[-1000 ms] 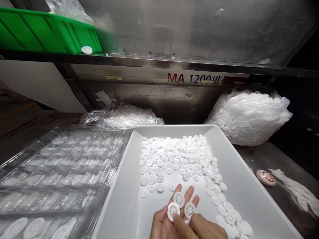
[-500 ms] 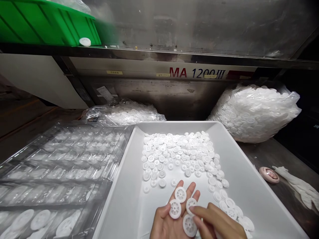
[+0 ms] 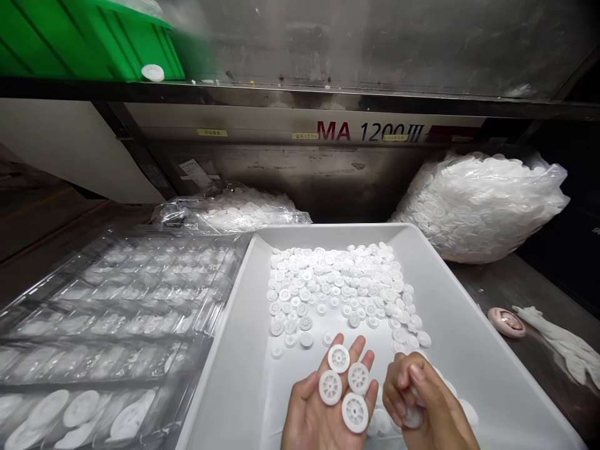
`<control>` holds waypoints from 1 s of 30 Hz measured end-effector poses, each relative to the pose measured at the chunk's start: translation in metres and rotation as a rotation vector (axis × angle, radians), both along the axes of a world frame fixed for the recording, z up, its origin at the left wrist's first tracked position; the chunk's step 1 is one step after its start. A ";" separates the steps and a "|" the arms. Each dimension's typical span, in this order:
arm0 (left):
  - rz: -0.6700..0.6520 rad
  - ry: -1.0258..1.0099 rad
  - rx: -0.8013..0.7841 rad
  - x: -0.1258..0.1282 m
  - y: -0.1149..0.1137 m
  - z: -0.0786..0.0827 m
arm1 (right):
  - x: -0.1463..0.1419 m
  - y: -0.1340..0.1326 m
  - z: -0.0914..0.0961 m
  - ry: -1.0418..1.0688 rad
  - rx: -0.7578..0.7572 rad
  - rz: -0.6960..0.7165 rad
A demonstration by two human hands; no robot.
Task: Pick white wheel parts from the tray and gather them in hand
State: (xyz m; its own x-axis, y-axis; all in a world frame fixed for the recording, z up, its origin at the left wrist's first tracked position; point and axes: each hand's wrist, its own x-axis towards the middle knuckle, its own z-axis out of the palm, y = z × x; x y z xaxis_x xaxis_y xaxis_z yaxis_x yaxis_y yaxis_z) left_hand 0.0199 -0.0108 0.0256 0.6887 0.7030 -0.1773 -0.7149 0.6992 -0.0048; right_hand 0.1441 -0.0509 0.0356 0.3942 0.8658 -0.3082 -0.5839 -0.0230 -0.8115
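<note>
The left hand (image 3: pixel 312 420) lies open and palm up, its fingers spread, with four white plastic spoked discs (image 3: pixel 338 358) resting on the palm and fingers. The right hand (image 3: pixel 429 400) is curled, its fingers closed around a white disc (image 3: pixel 412 417) that they partly hide. Just below it, more discs (image 3: pixel 382 424) lie on the floor of a white plastic tray (image 3: pixel 328 229), and both hands are over the tray's near part. Farther in, a large spread of loose discs (image 3: pixel 332 284) covers the middle of the tray. Bare tray floor lies between the left hand and the tray's left wall.

Beyond the tray's far rim, a steel machine front carries the printed mark "MA 1200III" (image 3: pixel 370 132), with small yellow labels (image 3: pixel 212 132) too small to read. A bulging clear bag of discs (image 3: pixel 478 209) sits past the right corner, and a flatter bag (image 3: pixel 234 212) lies past the left corner. Clear blister trays (image 3: pixel 107 312) are stacked against the left wall. On the steel bench to the right lie a pink round object (image 3: pixel 506 322) and a white glove (image 3: pixel 560 340). A green plastic crate (image 3: pixel 84 44) sits on the overhead ledge, with one disc (image 3: pixel 152 73) against it.
</note>
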 end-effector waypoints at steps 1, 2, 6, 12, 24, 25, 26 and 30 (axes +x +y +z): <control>-0.014 -0.006 -0.006 -0.001 0.001 -0.001 | -0.001 0.001 -0.001 0.021 0.008 -0.002; -0.026 -0.008 -0.012 -0.001 0.002 -0.002 | -0.001 0.001 -0.002 0.043 0.017 -0.004; -0.040 0.006 -0.011 -0.002 0.004 -0.005 | -0.001 0.003 -0.003 0.137 0.031 -0.012; -0.056 0.046 0.009 -0.001 0.005 -0.002 | 0.000 0.005 -0.004 0.275 0.022 -0.012; 0.037 0.309 0.159 0.002 0.001 0.003 | -0.004 0.009 0.000 0.263 0.058 -0.054; 0.063 0.355 0.202 0.005 -0.001 0.003 | -0.008 0.010 -0.002 0.243 0.071 -0.063; 0.084 0.403 0.247 0.008 -0.003 0.003 | -0.012 0.010 -0.005 0.224 0.080 -0.068; 0.172 0.721 0.587 0.026 -0.018 0.008 | -0.027 0.003 -0.014 0.102 0.129 -0.108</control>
State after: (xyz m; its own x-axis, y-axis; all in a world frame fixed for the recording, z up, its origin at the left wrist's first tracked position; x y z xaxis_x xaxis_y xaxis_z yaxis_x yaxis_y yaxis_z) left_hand 0.0457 -0.0287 0.0338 0.4299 0.8967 -0.1057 -0.5018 0.3346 0.7977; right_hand 0.1167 -0.0478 0.0218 0.4593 0.8550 -0.2410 -0.6570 0.1443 -0.7400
